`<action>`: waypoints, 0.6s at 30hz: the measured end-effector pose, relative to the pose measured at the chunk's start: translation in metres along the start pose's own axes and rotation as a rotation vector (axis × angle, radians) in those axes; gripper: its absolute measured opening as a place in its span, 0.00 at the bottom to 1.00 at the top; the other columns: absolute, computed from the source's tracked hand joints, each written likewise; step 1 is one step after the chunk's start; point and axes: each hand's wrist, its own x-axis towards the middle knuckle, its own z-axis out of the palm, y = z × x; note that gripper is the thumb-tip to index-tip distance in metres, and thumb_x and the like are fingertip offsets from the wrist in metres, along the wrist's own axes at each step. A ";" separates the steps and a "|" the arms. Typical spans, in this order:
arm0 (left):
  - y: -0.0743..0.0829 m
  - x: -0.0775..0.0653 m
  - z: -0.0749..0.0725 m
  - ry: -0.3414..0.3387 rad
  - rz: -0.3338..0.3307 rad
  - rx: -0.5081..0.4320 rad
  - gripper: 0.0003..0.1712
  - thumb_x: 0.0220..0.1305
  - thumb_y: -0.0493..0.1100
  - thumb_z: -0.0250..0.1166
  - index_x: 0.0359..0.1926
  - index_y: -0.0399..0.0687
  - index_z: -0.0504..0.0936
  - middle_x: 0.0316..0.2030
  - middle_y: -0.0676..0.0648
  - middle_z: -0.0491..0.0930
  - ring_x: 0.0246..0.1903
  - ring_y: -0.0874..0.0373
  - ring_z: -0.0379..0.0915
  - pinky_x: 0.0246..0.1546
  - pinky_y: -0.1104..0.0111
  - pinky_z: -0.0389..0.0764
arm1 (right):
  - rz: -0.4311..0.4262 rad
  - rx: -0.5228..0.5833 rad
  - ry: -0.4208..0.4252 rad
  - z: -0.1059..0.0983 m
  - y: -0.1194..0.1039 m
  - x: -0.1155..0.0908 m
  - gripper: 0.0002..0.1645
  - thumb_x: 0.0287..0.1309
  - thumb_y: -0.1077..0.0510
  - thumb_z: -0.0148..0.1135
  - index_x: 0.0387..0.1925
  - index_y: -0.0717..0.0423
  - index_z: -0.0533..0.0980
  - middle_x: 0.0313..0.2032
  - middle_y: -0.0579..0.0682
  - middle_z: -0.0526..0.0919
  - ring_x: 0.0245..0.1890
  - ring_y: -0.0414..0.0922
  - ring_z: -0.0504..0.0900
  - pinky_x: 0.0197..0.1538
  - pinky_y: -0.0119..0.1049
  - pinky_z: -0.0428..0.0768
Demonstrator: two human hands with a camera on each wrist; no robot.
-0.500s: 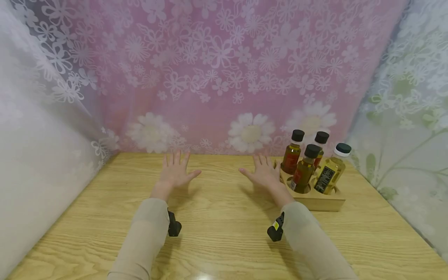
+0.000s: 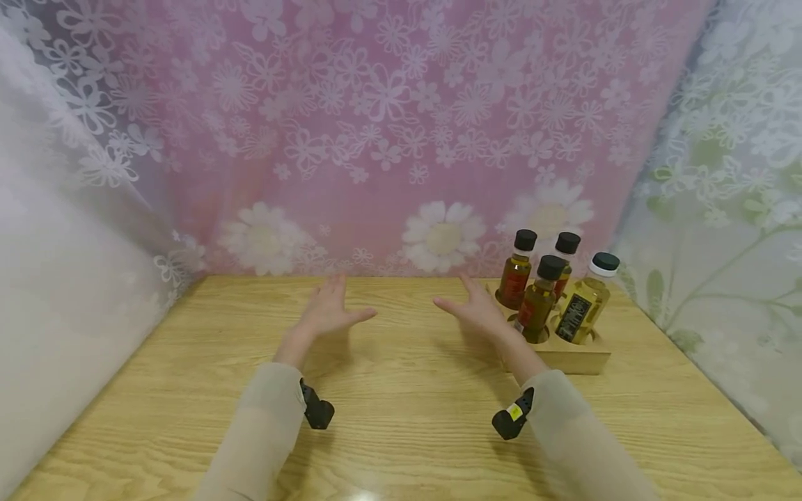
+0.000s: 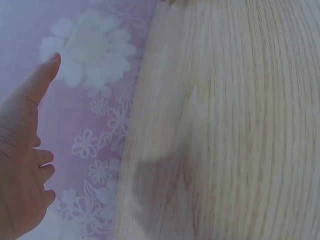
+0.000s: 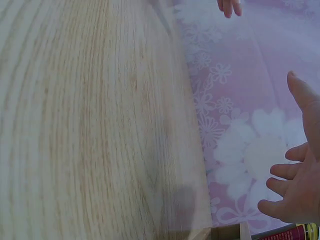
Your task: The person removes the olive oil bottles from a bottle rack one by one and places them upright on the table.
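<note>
My left hand (image 2: 326, 314) is held over the left-centre of the wooden table (image 2: 388, 390), fingers extended forward and thumb pointing inward. Nothing is in it. Facing it, my right hand (image 2: 481, 314) has straight fingers and a thumb out to the left, just left of a wooden bottle rack (image 2: 576, 363). Oil bottles with dark caps stand in the rack's round holes: an olive-coloured bottle (image 2: 537, 307) in front, a larger pale-yellow bottle (image 2: 584, 307) at the right, and red-labelled bottles (image 2: 515, 282) behind. In the right wrist view, the rack's corner (image 4: 227, 232) shows below the hand.
A pink flowered curtain (image 2: 376, 167) hangs along the table's back edge. White cloth (image 2: 69, 278) closes the left side, and a leaf-patterned curtain (image 2: 708, 229) the right. Each wrist carries a small black camera (image 2: 318, 412).
Both hands have turned from palms down to palms facing each other, thumbs up and inward. The head view has shifted slightly; the rack and bottles have stayed in place.
</note>
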 end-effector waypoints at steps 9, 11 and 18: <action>0.032 0.000 0.007 -0.048 0.010 -0.224 0.59 0.54 0.64 0.64 0.72 0.41 0.41 0.70 0.38 0.46 0.68 0.43 0.43 0.64 0.51 0.51 | -0.049 0.165 -0.029 -0.014 0.000 -0.026 0.53 0.56 0.38 0.60 0.72 0.54 0.46 0.68 0.60 0.54 0.67 0.58 0.52 0.63 0.57 0.56; 0.040 0.001 0.010 -0.071 0.022 -0.240 0.58 0.54 0.64 0.64 0.72 0.42 0.43 0.70 0.39 0.48 0.68 0.44 0.44 0.64 0.51 0.52 | -0.098 0.165 -0.039 -0.018 -0.003 -0.036 0.50 0.58 0.42 0.60 0.71 0.57 0.48 0.67 0.62 0.56 0.66 0.59 0.55 0.63 0.56 0.57; 0.073 -0.001 0.017 -0.106 0.115 -0.195 0.52 0.55 0.63 0.63 0.72 0.45 0.50 0.67 0.43 0.57 0.64 0.46 0.55 0.60 0.52 0.62 | -0.186 0.126 -0.029 -0.031 0.011 -0.059 0.45 0.57 0.45 0.62 0.69 0.59 0.55 0.64 0.62 0.64 0.63 0.59 0.62 0.61 0.55 0.63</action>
